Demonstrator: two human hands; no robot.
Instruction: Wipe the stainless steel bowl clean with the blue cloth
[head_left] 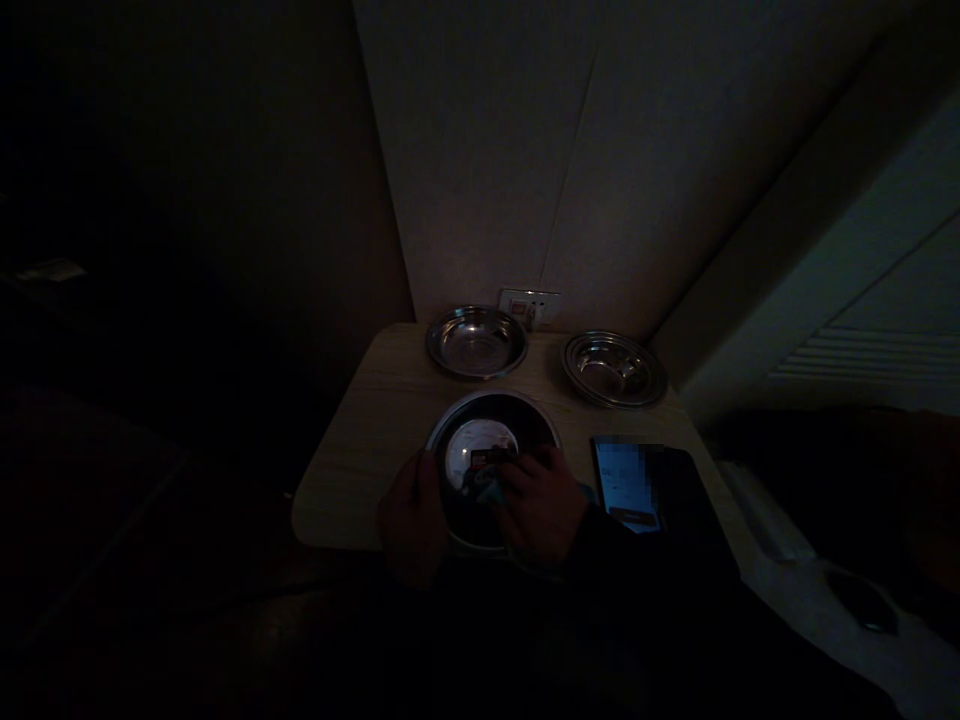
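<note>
In dim light, a round metal dish with a shiny bottom rests near the front of a small wooden table. My left hand is closed on the left side of its rim, thumb uppermost. Inside the dish, my right hand presses a bluish-green cloth against the bottom, fingers bent around it. Part of the cloth shows beyond the right side of that hand. The lower right of the dish is hidden behind my right hand.
Behind stand a shallow metal dish and, at right, stacked metal dishes. A lit phone lies right of my right hand, near a dark flat object. The wall with a socket borders the table.
</note>
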